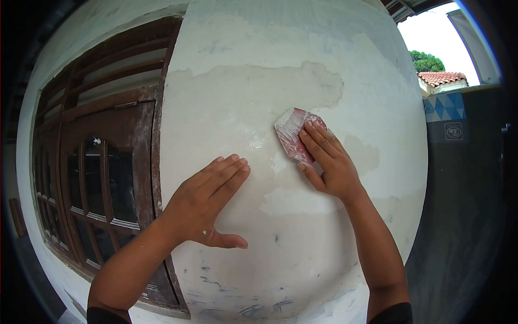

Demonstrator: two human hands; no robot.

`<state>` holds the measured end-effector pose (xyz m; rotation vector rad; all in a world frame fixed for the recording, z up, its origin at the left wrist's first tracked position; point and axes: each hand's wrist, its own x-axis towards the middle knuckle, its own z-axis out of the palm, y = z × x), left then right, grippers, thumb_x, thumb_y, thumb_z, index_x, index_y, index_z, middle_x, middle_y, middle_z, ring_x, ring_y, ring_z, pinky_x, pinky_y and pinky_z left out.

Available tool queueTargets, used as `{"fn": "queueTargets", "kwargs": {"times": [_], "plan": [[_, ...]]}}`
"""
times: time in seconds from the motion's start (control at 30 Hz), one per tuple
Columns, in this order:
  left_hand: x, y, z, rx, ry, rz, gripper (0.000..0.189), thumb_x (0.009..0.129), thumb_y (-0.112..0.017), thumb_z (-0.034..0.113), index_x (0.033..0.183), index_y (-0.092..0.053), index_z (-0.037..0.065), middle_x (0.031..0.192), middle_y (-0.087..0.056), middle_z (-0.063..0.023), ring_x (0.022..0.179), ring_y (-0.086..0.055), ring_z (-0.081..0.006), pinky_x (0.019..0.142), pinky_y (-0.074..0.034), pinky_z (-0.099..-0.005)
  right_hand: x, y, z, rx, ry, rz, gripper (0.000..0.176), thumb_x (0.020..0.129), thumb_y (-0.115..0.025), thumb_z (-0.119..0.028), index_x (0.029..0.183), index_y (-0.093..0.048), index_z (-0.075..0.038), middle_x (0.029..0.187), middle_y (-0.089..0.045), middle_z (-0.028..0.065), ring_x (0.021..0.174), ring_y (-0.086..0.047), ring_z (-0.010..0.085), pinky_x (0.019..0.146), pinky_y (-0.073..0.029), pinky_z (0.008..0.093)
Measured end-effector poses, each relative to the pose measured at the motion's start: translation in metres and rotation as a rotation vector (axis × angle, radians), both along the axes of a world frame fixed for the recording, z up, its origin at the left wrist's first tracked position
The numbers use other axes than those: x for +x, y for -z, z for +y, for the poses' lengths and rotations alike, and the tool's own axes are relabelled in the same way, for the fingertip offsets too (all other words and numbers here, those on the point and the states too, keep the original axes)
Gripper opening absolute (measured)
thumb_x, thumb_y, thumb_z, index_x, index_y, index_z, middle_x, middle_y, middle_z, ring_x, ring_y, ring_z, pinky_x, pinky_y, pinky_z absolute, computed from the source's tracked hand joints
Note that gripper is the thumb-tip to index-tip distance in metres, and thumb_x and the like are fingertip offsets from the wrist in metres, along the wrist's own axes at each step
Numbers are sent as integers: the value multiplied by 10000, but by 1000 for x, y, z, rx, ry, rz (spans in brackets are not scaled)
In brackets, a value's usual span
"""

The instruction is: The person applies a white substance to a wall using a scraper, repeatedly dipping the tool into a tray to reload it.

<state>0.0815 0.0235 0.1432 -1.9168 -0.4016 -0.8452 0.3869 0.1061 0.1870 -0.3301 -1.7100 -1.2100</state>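
Note:
A white, patchy wall (302, 243) with damp-looking beige areas of filler fills the middle of the view. My right hand (332, 167) holds a flat red piece (294, 132) smeared with white paste against it, fingers laid over its right side and thumb at its lower edge. The exact kind of the red piece cannot be told. To the left and lower, my left hand (202, 202) is open with nothing in it, its fingers stretched up along the wall and the thumb spread away. White specks dot this hand.
On the left, a brown wooden window frame (156, 146) with glass panes and slats borders the wall. Past the wall's right edge stands a dark surface (458, 205) with a blue-and-white patterned strip (445, 107). A tiled roof (442, 78) and a tree (426, 61) show beyond.

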Motion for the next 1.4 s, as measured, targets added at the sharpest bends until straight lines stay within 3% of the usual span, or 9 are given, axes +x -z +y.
{"fn": "queueTargets", "kwargs": {"times": [0.4, 1.13, 1.3, 1.4], "plan": [[6, -24, 7, 29, -46, 2, 1102, 687, -683, 792, 1372, -496, -52, 1383, -536, -224, 1320, -500, -397, 1122, -386, -506, -6, 4, 1, -14, 40, 5, 561, 845, -705, -227, 1362, -580, -50, 1444, -532, 147, 1365, -478, 310, 1116, -404, 437], [-10, -13, 3, 26, -55, 9, 1094, 715, -630, 822, 1362, -508, -52, 1372, -548, -220, 1313, -513, -387, 1115, -394, -510, 7, 3, 8, -17, 5, 76, 537, 849, -696, -168, 1348, -573, -12, 1446, -524, 178, 1372, -465, 342, 1129, -377, 457], [-12, -11, -1, 40, -55, 22, 1060, 692, -684, 791, 1315, -547, -55, 1336, -574, -225, 1296, -531, -372, 1123, -402, -470, 20, 13, 15, 1, 26, 89, 545, 866, -686, -201, 1368, -561, -30, 1460, -508, 176, 1370, -464, 338, 1132, -372, 451], [-12, -12, 4, 32, -56, 33, 1086, 707, -644, 816, 1354, -514, -48, 1368, -552, -216, 1305, -521, -385, 1112, -401, -504, 12, 8, 8, -4, 23, 79, 550, 864, -688, -199, 1373, -559, -36, 1461, -507, 174, 1376, -459, 337, 1136, -368, 452]]}}
